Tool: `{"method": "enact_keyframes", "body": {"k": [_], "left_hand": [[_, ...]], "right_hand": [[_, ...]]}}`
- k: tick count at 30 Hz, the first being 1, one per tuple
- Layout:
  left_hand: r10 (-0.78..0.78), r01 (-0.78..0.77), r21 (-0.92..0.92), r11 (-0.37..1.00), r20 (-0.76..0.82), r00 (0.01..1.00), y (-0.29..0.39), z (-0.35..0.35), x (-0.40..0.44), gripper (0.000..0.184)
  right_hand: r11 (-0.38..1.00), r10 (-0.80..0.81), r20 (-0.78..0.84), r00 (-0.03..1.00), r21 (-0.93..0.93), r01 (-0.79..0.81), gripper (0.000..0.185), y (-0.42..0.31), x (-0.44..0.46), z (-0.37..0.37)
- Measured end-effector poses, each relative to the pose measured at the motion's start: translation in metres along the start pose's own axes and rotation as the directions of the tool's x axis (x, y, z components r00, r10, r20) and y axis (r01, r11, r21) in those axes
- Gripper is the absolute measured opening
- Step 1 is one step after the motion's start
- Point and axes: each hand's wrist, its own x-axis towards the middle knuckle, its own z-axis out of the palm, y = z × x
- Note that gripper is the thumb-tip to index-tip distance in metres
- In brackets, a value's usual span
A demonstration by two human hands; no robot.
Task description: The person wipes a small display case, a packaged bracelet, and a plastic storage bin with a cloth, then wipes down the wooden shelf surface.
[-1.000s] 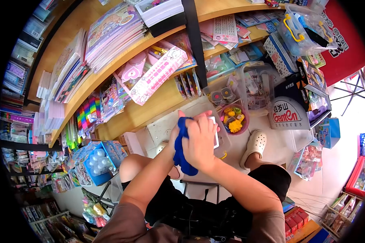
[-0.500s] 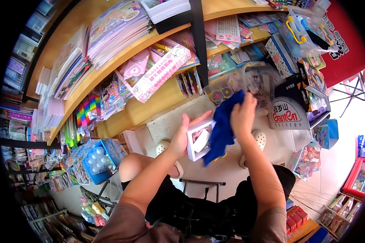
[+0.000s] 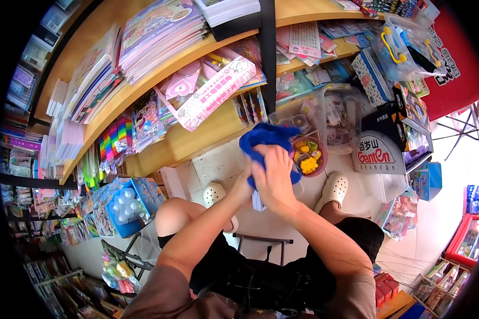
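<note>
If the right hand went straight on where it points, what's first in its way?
The right hand would first meet the blue cloth bunched against it; beyond, perhaps the wooden shelf, depth unclear.

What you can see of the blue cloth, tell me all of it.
The blue cloth is plain, soft-looking and bunched into loose folds, with a floppy corner sticking out to the picture's right. It is held above the floor, the right hand clasping it from above. The left hand is at its near left side, its grip mostly hidden. A white box shows below, largely covered.
</note>
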Motion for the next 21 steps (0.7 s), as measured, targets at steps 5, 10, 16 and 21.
{"method": "enact_keyframes", "body": {"k": [5, 10, 16, 21], "left_hand": [[0.148, -0.193, 0.207, 0.959, 0.213, 0.966, 0.016, -0.002, -0.005, 0.106], [0.410, -0.529, 0.336, 0.779, 0.366, 0.836, 0.048, 0.001, -0.007, 0.132], [0.429, -0.629, 0.537, 0.562, 0.461, 0.777, 0.039, -0.011, -0.002, 0.144], [0.302, -0.630, 0.731, 0.264, 0.558, 0.773, 0.033, -0.003, -0.004, 0.142]], "right_hand": [[0.913, 0.377, -0.056, 0.924, 0.189, -0.361, 0.020, 0.060, 0.008, -0.002], [0.511, 0.635, 0.289, 0.717, 0.538, -0.670, 0.029, 0.079, -0.012, -0.007], [0.291, 0.496, 0.538, 0.681, 0.636, -0.715, 0.054, 0.031, -0.004, -0.043], [0.714, 0.430, 0.341, 0.836, 0.438, -0.546, 0.050, 0.031, -0.004, -0.032]]}}
